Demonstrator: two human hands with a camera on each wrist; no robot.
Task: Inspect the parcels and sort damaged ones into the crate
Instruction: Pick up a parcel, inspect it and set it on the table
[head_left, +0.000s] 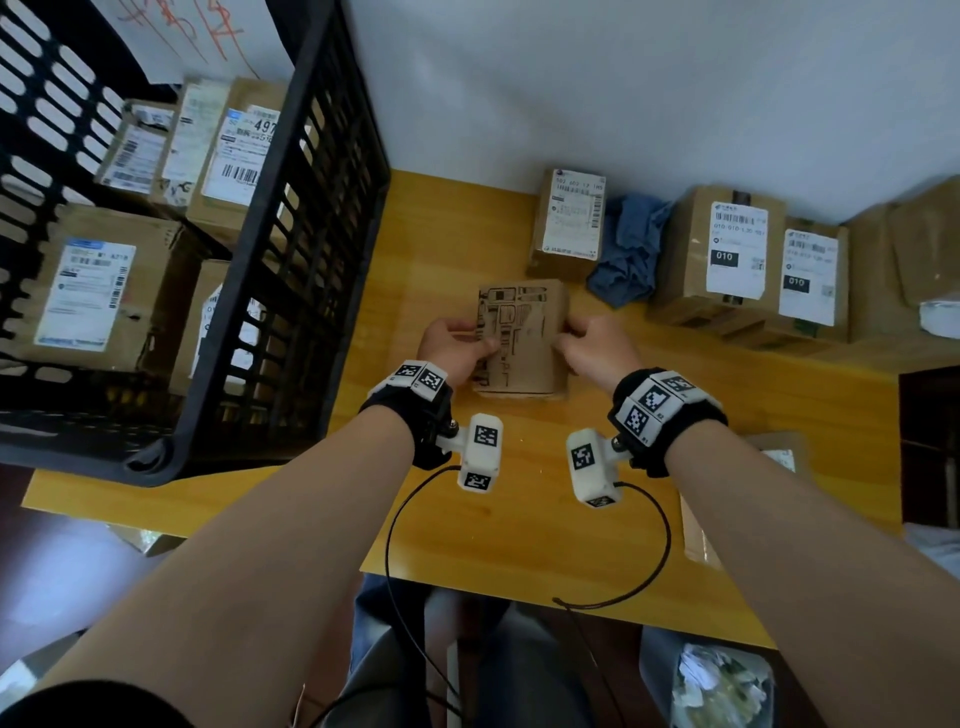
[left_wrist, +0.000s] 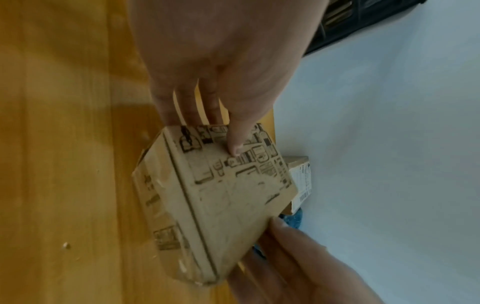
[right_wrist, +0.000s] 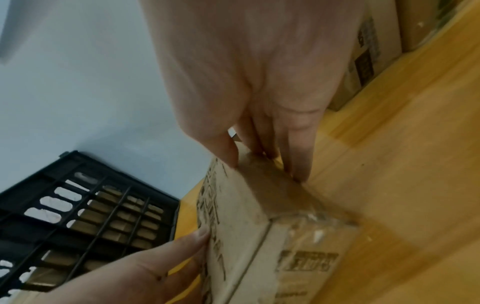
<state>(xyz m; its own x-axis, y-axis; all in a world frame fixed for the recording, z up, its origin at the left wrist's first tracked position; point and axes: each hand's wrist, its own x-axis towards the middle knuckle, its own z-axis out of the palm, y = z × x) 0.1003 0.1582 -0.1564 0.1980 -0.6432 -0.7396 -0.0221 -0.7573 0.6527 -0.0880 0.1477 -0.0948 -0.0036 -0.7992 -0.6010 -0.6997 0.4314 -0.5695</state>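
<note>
A small cardboard parcel (head_left: 522, 338) printed with black line drawings sits at the middle of the wooden table (head_left: 519, 519). My left hand (head_left: 457, 345) grips its left side, thumb laid on the printed top (left_wrist: 235, 144). My right hand (head_left: 592, 351) grips its right side, thumb on the top edge and fingers down the side wall (right_wrist: 298, 164). Clear tape on the parcel's (left_wrist: 207, 205) near end looks wrinkled (right_wrist: 311, 226). The black slatted crate (head_left: 291, 291) stands to the left, holding several labelled boxes (head_left: 88, 291).
Along the wall behind stand three labelled parcels (head_left: 571, 218), (head_left: 727, 249), (head_left: 810, 280), with a crumpled blue cloth (head_left: 628, 249) between the first two. More cardboard lies at the far right (head_left: 914, 249). A bin with paper scraps (head_left: 722, 686) sits under the table's front right.
</note>
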